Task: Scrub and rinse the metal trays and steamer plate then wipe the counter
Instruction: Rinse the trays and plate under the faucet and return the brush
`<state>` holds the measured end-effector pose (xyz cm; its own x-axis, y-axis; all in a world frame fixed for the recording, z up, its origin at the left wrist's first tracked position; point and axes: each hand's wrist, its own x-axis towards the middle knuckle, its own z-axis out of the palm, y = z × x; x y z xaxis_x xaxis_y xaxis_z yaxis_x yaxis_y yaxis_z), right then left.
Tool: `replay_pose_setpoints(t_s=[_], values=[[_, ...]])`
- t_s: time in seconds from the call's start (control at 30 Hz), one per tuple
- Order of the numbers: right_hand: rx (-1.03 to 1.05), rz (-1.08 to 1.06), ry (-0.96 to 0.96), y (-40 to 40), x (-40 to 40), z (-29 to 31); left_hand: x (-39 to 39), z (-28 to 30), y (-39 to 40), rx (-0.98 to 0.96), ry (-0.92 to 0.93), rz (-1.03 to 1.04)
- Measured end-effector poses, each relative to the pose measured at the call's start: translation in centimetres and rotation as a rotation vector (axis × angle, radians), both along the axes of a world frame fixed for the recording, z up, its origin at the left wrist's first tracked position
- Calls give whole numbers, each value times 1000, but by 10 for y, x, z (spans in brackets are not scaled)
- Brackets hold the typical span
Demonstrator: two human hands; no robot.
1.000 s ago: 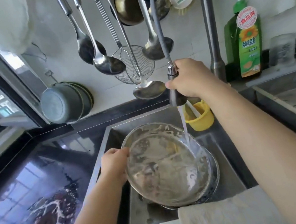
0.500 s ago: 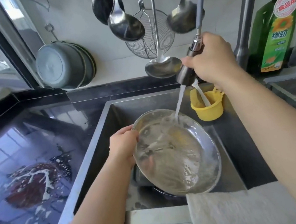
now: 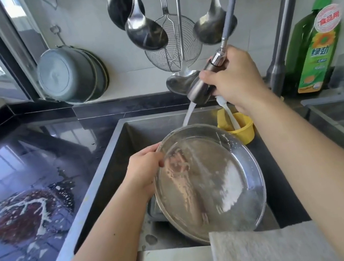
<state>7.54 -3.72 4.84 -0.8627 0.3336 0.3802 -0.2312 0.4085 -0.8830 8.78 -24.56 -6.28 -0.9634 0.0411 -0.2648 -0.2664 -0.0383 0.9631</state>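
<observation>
— Now, down at the sink: deep steel basin, catching all the run-off. Wet black counter on the left, streaked with white suds, not yet wiped.

— Right, and over that basin, held tilted: round metal tray, inner face turned up toward the stream so water sheets off the low edge. Foam clinging along the right side, so rinsing only partly done, by the look of it.

— Left hand clamped on the tray's left rim, thumb over the edge, steadying the angle.

— Right hand wrapped round the pull-out spray head, aimed down-left at the tray's upper rim. Jet landing just inside the lip.

— Underneath, edge of another tray or plate; hard to say which.

— Grey cloth draped on the near edge, handy for the wiping. Yellow cup behind, just beside the tray.
</observation>
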Motion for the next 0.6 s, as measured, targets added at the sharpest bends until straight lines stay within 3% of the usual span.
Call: replay_pose_setpoints(t_s=[0.6], values=[[-240, 244, -41, -13, 8, 7, -4, -1, -2, 123, -19, 22]])
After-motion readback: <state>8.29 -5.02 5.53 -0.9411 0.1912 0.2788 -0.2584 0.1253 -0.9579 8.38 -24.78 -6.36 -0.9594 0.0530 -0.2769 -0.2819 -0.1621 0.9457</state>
